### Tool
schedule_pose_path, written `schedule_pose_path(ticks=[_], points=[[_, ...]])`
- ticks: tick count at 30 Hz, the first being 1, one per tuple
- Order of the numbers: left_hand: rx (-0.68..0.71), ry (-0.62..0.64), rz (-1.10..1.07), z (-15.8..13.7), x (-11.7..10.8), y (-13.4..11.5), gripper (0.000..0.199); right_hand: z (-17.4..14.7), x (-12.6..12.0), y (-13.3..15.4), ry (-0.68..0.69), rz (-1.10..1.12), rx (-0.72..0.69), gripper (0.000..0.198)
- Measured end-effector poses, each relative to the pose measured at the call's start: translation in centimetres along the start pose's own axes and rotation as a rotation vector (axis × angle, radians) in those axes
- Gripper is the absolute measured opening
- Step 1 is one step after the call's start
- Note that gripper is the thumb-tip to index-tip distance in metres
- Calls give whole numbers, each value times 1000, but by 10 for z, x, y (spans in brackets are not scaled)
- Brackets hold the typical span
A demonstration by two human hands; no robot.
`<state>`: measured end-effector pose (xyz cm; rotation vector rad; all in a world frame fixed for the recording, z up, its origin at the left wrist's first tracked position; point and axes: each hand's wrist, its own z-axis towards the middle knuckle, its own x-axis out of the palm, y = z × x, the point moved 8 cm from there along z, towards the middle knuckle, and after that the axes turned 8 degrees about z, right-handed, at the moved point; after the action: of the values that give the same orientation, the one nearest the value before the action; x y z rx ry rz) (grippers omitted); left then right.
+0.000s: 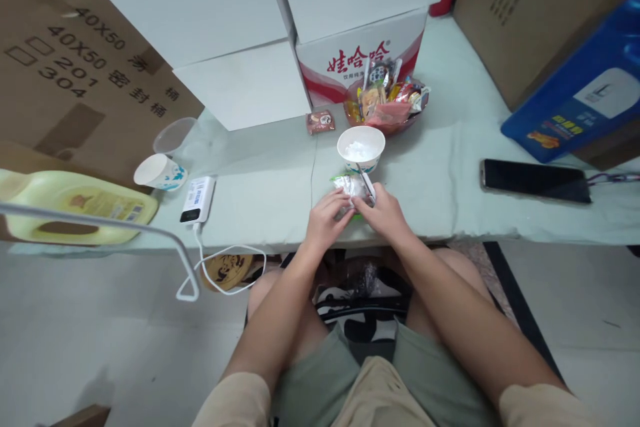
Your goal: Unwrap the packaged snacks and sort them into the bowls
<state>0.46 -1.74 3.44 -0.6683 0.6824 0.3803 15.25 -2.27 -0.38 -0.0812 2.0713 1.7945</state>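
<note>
Close to the table's front edge, my left hand [327, 215] is closed on a small shiny packet [351, 185], silvery with green ends. My right hand [384, 213] grips a slim white tool [369, 185] with a thin dark tip; its exact kind is too small to make out. The fingers of that hand also touch the packet, and the fingertips of both hands nearly meet over it. Just beyond them stands a paper cup [361, 149] with something white inside, and the tool's tip lies in front of its rim.
Behind the cup is a bowl [400, 125] of wrapped snacks, with a small red packet [321, 122] beside it. Leftward are a power bank [198, 200] with a white cable, a tipped paper cup [160, 172] and a yellow jug [75, 207]. A phone [535, 181] and blue jug [580, 93] lie right.
</note>
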Motion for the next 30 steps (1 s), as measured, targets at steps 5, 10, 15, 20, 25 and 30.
schedule_pose_path(ticks=[5,10,15,20,25,30], points=[[118,-89,-14,-7,-11,-28,8,-3,2,-2,71,368,-43,44],[-141,-183,-128,-10,-19,-4,52,0,-2,-6,18,651,-11,50],[-639,176,-817,-18,23,25,98,0,-1,-3,26,587,-56,46],[-865,150,-959,-17,28,34,75,-2,-2,1,53,514,-110,42],[-982,196,-966,-20,26,45,60,-4,-30,10,-98,493,-266,35],[-956,358,-1110,-23,25,39,76,-6,-27,7,18,395,-250,38]])
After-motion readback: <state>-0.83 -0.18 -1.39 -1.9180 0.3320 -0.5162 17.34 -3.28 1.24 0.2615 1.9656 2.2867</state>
